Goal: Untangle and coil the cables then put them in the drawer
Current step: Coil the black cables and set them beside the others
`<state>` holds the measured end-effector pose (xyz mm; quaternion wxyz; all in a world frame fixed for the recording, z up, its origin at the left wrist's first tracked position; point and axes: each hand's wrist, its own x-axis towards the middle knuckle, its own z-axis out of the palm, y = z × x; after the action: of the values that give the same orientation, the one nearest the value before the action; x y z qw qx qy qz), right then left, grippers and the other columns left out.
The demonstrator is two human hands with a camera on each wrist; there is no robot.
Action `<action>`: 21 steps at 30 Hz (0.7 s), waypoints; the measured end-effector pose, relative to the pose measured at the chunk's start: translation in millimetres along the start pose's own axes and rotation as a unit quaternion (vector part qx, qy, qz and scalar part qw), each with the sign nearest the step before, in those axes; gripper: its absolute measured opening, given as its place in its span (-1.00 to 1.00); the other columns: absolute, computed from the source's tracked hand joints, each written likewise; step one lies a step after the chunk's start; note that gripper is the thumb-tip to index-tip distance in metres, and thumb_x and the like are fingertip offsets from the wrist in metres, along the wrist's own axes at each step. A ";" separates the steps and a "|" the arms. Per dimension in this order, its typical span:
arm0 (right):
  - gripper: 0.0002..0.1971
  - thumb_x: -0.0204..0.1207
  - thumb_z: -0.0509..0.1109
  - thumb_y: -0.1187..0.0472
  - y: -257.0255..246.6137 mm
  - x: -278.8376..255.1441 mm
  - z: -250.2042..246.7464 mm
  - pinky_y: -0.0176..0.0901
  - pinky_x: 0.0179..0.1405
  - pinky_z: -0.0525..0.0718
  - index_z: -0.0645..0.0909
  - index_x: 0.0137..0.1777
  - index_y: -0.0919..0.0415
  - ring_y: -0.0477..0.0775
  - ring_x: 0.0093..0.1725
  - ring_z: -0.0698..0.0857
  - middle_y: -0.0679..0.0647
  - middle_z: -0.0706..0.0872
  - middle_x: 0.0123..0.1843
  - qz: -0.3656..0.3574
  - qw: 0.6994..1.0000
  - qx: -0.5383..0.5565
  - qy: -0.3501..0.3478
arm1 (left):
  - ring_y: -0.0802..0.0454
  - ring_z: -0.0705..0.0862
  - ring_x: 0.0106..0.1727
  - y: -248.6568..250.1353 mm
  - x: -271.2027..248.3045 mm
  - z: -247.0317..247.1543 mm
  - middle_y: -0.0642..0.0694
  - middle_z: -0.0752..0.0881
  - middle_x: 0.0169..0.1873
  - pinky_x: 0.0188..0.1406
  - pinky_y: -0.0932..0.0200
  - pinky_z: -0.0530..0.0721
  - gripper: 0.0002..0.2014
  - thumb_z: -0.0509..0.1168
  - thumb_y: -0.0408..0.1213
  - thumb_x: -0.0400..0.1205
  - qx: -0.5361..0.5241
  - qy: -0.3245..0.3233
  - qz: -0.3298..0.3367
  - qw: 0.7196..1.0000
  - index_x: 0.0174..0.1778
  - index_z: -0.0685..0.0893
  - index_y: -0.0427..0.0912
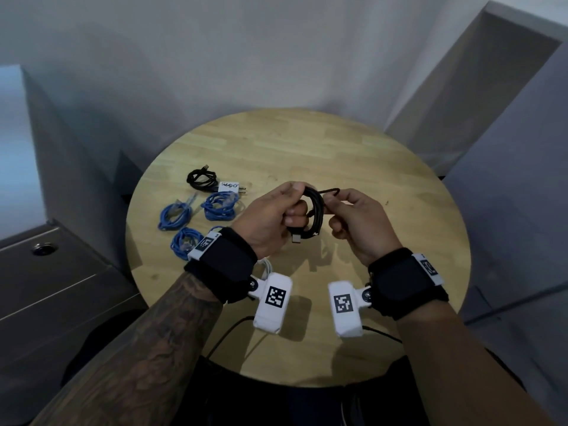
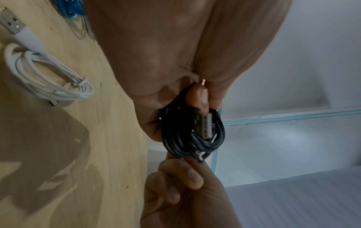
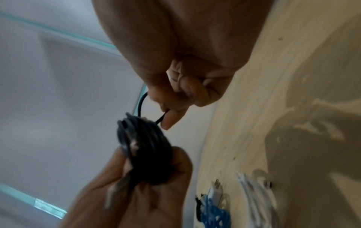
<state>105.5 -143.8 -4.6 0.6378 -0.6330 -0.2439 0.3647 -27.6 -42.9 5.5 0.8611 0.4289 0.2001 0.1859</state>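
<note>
While the left hand (image 1: 270, 221) grips the black coil (image 1: 313, 215) above the table (image 1: 368, 167), the right hand (image 1: 358, 222) pinches its loose strand; fingers hide the coil's middle.

A: The cable coil (image 1: 315, 210) between the hands is black, its plug (image 1: 296, 238) dull silver-grey.

B: And on the round table (image 1: 338, 155)?

A: The top is pale yellowish wood in plank stripes. On it lie three bright blue cable bundles (image 1: 218, 206), one black bundle (image 1: 201, 178) with a white plug block (image 1: 230, 186) bearing dark lettering, and a white cable coil (image 2: 48, 77).

B: The wrist straps (image 1: 227, 259)?

A: Black, with white camera housings (image 1: 273, 302) carrying black-and-white square-patterned tags. The left forearm (image 1: 159, 342) shows dark tattoos.
</note>
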 end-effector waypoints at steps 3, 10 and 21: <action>-0.91 0.64 0.40 0.36 -3.6 -2.6 3.8 -0.31 -0.60 0.36 0.60 -0.08 0.21 -0.07 -0.59 0.42 0.06 0.80 -0.33 -0.021 0.999 -0.001 0.036 | 0.20 0.24 -0.56 0.6 0.1 0.8 0.05 0.27 -0.54 -0.56 0.44 0.32 -0.83 0.10 -0.22 0.78 -0.014 0.010 0.012 1.000 0.08 0.55 -0.20; -0.87 0.65 0.39 0.35 -2.5 -1.1 0.4 -0.31 -0.52 0.48 0.55 -0.11 0.20 -0.14 -0.56 0.49 0.15 0.84 -0.25 -0.118 0.983 -0.117 0.082 | 0.19 0.23 -0.56 0.7 -0.8 -0.4 0.06 0.25 -0.54 -0.55 0.43 0.31 -0.82 0.09 -0.22 0.79 0.003 0.016 0.014 1.000 0.11 0.55 -0.21; -0.85 0.71 0.36 0.19 1.6 -7.1 11.5 -0.29 -0.55 0.35 0.69 0.21 0.08 -0.04 -0.48 0.40 0.01 0.69 -0.27 -0.021 0.999 0.016 -0.032 | 0.23 0.26 -0.58 -4.1 4.1 -1.2 0.07 0.32 -0.55 -0.47 0.39 0.27 -0.81 0.10 -0.23 0.79 -0.016 0.049 0.036 0.998 0.02 0.60 -0.18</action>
<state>92.0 -142.2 -4.2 0.6469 -0.6057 -0.2716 0.3753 -24.1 -42.4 0.7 0.8494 0.4127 0.2238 0.2410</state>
